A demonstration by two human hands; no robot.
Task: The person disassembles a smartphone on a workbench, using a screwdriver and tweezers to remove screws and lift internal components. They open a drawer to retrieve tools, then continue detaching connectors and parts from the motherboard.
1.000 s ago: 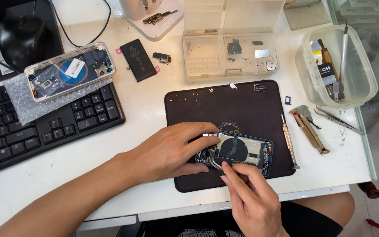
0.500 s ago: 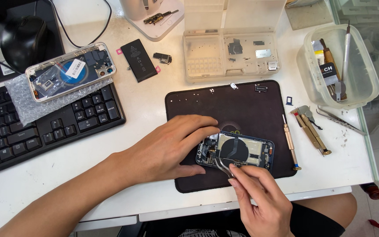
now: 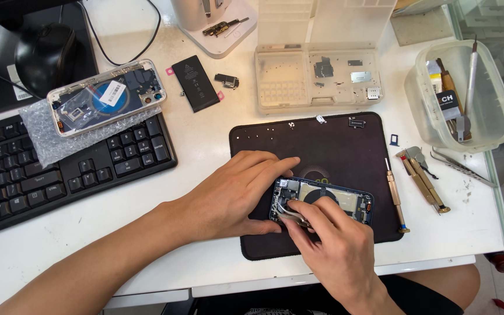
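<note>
The white surface (image 3: pixel 205 140) carries, at its far left, a black keyboard (image 3: pixel 71 169). On its upper edge, resting on bubble wrap, is a second opened phone housing (image 3: pixel 106 96). A clear parts organiser (image 3: pixel 316 76) stands at the back centre, and a clear plastic tub (image 3: pixel 459 96) holding tools sits to the right. A dark work mat (image 3: pixel 322 151) occupies the front centre. A loose black battery (image 3: pixel 195 83) lies between the housing and the organiser. A slim screwdriver (image 3: pixel 395 195) lies along the mat's right edge.

The opened phone (image 3: pixel 328 198) lies flat on the mat's near half, internals facing up. The left hand (image 3: pixel 234 192) steadies its left end, fingers curled over the top corner and closed against the frame. The right hand (image 3: pixel 336 248) has its fingers pinched shut on metal tweezers (image 3: pixel 290 211), the tips set at the phone's lower left interior.

Judgement: the step in hand appears to be picking at or seating a small internal part. What the tips grip is too small to tell. The next move calls for a steady frame and fine, light tip control.
</note>
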